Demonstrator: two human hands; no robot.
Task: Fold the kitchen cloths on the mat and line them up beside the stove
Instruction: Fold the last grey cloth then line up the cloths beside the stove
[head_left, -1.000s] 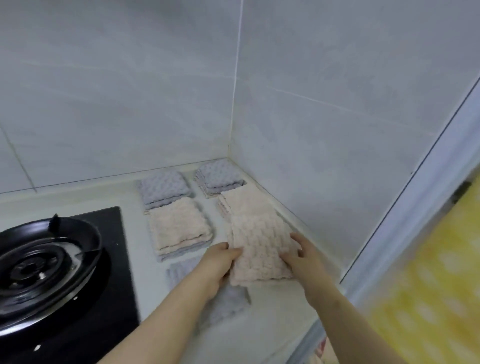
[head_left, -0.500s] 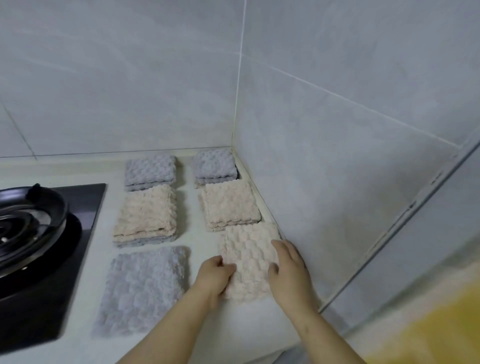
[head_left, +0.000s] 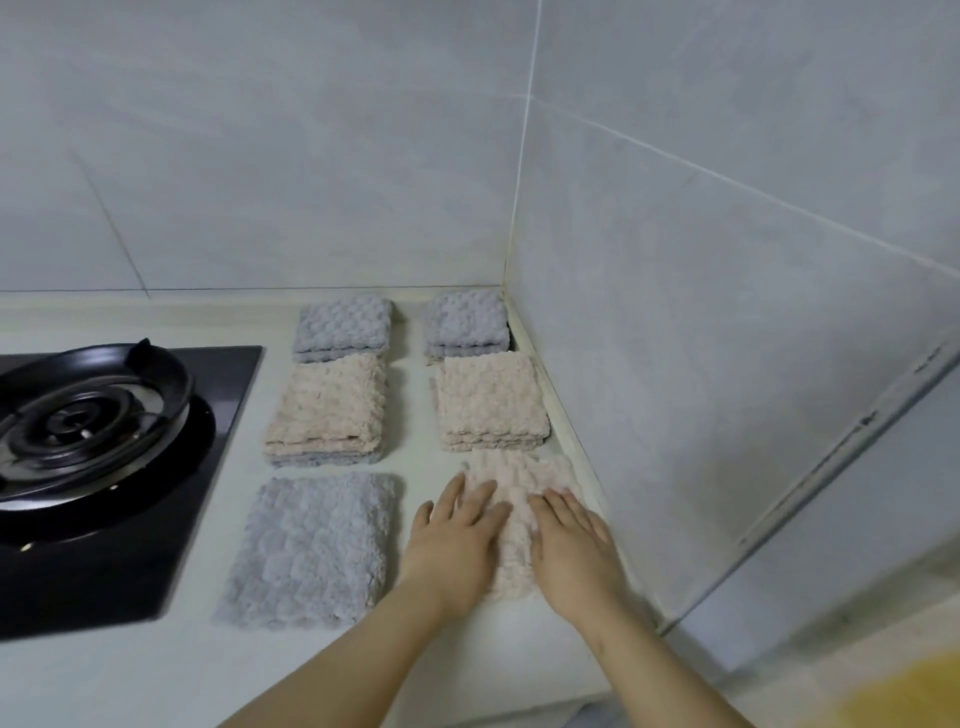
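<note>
Both hands lie flat, palms down and fingers extended, gripping nothing. The left hand (head_left: 457, 540) and right hand (head_left: 574, 545) press on the near pink cloth (head_left: 519, 483), which sits on the counter (head_left: 130, 675) against the right wall (front of the right column). Five other cloths lie beside the stove (head_left: 104, 467): two grey stacks at the back, two pink stacks mid-row, one grey cloth (head_left: 311, 551) at front left.

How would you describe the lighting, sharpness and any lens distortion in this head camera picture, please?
Head view: light is soft and even, with faint shadows beside the folded cloths; both hands and the peach cloth under them are slightly blurred; the stove shows mild glare; wide-angle bending slants the wall lines; the yellow patch is out of focus.
</note>
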